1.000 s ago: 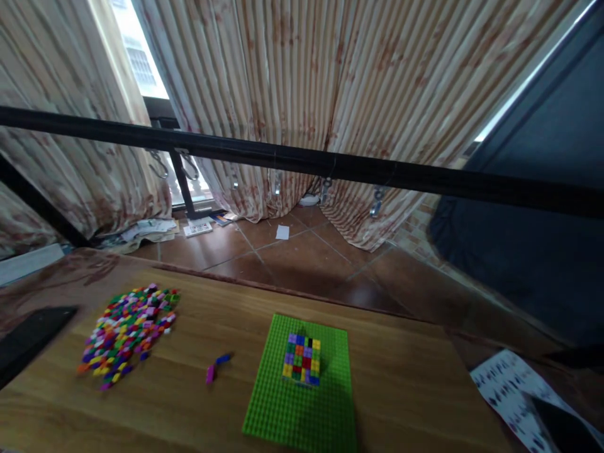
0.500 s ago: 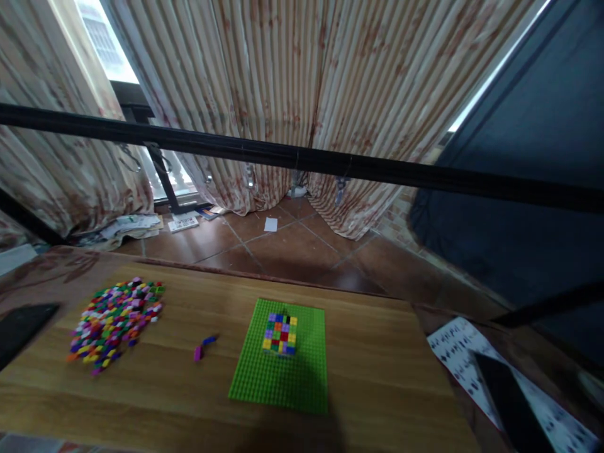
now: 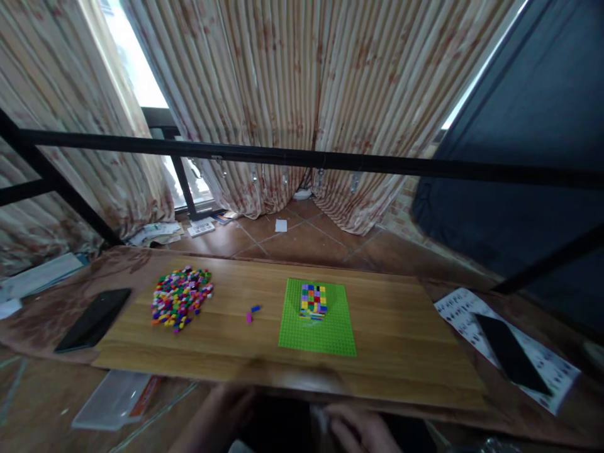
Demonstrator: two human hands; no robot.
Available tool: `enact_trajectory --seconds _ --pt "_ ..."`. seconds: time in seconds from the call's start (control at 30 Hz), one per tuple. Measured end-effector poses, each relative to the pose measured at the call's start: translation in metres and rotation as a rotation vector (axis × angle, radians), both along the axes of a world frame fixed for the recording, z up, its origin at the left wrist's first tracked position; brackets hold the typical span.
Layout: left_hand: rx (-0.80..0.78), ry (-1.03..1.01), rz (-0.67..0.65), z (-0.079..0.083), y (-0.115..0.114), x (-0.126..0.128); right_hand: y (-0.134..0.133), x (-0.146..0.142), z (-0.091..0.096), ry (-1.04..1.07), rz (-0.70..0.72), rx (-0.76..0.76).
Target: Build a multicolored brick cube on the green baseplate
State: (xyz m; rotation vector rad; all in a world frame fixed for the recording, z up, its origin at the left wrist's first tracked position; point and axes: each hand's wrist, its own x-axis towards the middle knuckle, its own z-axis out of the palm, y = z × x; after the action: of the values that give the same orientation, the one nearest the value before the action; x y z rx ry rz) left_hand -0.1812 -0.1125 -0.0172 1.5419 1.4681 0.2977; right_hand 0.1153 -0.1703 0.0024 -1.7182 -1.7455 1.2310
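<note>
My left hand (image 3: 231, 406) is low in the view, by the near edge of the wooden board, its fingers dim and blurred. To its right, my right hand (image 3: 358, 428) hangs below the same edge with its fingers bent; a pale blurred patch lies at its fingertips, and I cannot make out if it is held. Neither hand touches the bricks. A green baseplate (image 3: 290, 330) lies on the board and carries a multicoloured block of toy bricks (image 3: 313, 299). Left of the plate are a pink brick (image 3: 248, 318) and a blue brick (image 3: 255, 309).
A heap of small bricks (image 3: 182, 299) covers part of the wooden board (image 3: 396, 340) at left. A dark tablet (image 3: 94, 319) lies farther left. At right, a phone (image 3: 512, 352) rests on a printed sheet (image 3: 455, 305). A clear plastic box (image 3: 106, 399) is on the floor. A black rail (image 3: 264, 154) crosses beyond.
The view has shifted, so the board and bricks appear farther right and higher. Both my hands have come into view at the bottom. The bricks and plate keep their places on the board.
</note>
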Motion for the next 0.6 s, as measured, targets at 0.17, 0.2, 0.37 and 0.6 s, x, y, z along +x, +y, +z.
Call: enact_trajectory --seconds 0.17,0.2,0.37,0.6 --pt "0.734 0.088 0.104 0.014 0.085 0.02 0.077 0.025 -0.006 -0.319 -0.393 0.454" --pt "0.813 0.141 0.093 0.011 0.101 0.023 0.092 0.025 -0.011 -0.414 -0.422 0.462" --pt "0.946 0.324 -0.002 -0.016 0.144 0.026 0.126 0.009 -0.042 -0.719 -0.324 0.386" --pt "0.934 0.392 0.091 -0.03 0.158 -0.009 0.117 0.0 -0.052 -0.796 -0.258 0.316"
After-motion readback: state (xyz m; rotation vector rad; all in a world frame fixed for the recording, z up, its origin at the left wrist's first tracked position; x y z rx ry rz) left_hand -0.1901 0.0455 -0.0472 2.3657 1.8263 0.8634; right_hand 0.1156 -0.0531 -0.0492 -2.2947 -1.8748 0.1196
